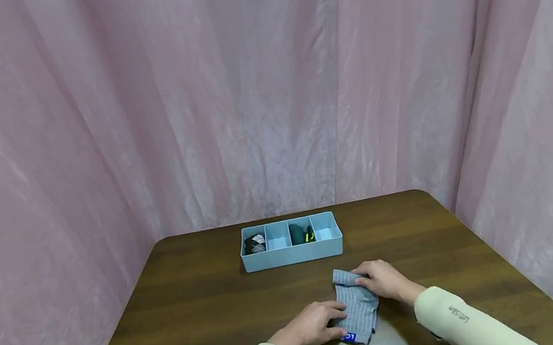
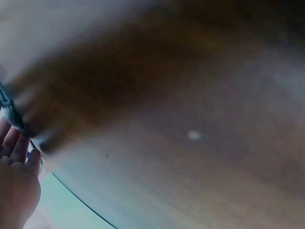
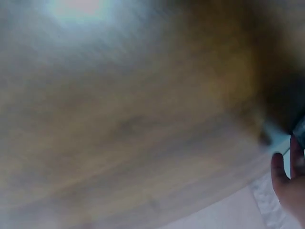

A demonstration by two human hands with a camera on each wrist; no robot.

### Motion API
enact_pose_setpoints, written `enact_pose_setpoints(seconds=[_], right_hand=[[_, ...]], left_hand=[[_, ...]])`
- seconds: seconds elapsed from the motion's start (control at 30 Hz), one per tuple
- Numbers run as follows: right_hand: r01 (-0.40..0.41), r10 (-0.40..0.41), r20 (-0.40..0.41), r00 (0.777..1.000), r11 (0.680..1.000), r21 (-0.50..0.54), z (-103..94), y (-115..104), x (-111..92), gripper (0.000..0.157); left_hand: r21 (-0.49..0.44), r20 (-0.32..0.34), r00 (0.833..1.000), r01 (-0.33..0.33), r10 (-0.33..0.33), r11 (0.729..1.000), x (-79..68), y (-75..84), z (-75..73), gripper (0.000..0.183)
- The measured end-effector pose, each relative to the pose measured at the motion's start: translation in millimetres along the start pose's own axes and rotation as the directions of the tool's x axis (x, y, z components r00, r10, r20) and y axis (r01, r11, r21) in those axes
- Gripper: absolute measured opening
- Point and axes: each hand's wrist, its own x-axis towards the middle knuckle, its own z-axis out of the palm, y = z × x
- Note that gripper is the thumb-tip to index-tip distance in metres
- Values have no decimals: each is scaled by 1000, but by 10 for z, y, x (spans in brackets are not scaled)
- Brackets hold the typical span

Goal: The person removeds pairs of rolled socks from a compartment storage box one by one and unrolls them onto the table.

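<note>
A folded piece of grey cloth [image 1: 357, 313] with thin white stripes and a blue label at its near edge lies on the wooden table. Its far end is turned over into a band. My right hand [image 1: 385, 283] pinches this band at its right end between thumb and fingers. At the near left side, my left hand [image 1: 313, 324] touches the cloth with extended fingers, the thumb beside the label. In the left wrist view, the left hand [image 2: 19, 176] meets the cloth's edge at the frame border. The right wrist view shows the right hand [image 3: 290, 186] only partly.
Behind the cloth stands a light blue box [image 1: 294, 255] with several compartments. A dark argyle-patterned bundle [image 1: 255, 244] fills the leftmost one; a dark green bundle [image 1: 297, 234] and a black-and-yellow item [image 1: 309, 234] share another. Pink curtains [image 1: 246, 95] hang around the table [image 1: 195, 309].
</note>
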Motion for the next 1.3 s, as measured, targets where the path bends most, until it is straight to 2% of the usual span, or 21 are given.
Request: enact_pose_setpoints(seconds=[0.2, 0.3, 0.4, 0.47, 0.6, 0.73, 0.83, 0.93, 1.0, 1.17, 1.23, 1.3], right_hand=[[-68, 68, 43, 997, 998, -3, 6, -18, 71, 18], [-161, 161, 28, 987, 986, 28, 4, -11, 125, 16], [-240, 241, -25, 970, 970, 45, 23, -2, 159, 13], [-229, 230, -72, 971, 973, 18, 36, 6, 171, 10], [-113, 102, -129, 986, 990, -82, 36, 41, 164, 5], [-39, 35, -43, 998, 996, -84, -13, 97, 121, 13], [-22, 23, 18, 1000, 999, -45, -51, 136, 138, 17], [-53, 53, 18, 998, 999, -4, -69, 154, 205, 16], [-109, 108, 13, 994, 994, 18, -68, 155, 250, 16], [-253, 254, -51, 966, 967, 33, -12, 141, 310, 13], [-262, 263, -98, 960, 965, 21, 27, 134, 303, 12], [-237, 235, -133, 963, 971, -3, 62, 128, 280, 12]], left_hand=[[-8, 10, 1000, 5, -5, 1000, -11, 19, 4, 39], [-21, 2, 1000, -2, 2, 1000, -3, 3, 7, 38], [-32, -3, 1000, -7, 7, 999, -9, -9, 20, 38], [-37, -6, 1000, -8, 8, 999, -14, -12, 22, 38], [-24, -31, 999, -21, 20, 999, -15, -12, 13, 37], [-25, -33, 999, -20, 19, 999, -11, -10, 12, 37], [-26, -38, 999, -16, 15, 1000, -16, -17, 12, 37], [-16, -49, 999, -17, 17, 1000, -24, -12, -9, 36], [-16, -46, 999, -21, 20, 1000, -29, -5, -18, 37], [-19, -51, 998, -24, 23, 1000, -37, 7, -2, 36], [-17, -49, 999, -25, 24, 1000, -44, 9, 11, 36], [-21, -37, 999, -22, 22, 1000, -52, 11, 21, 36]])
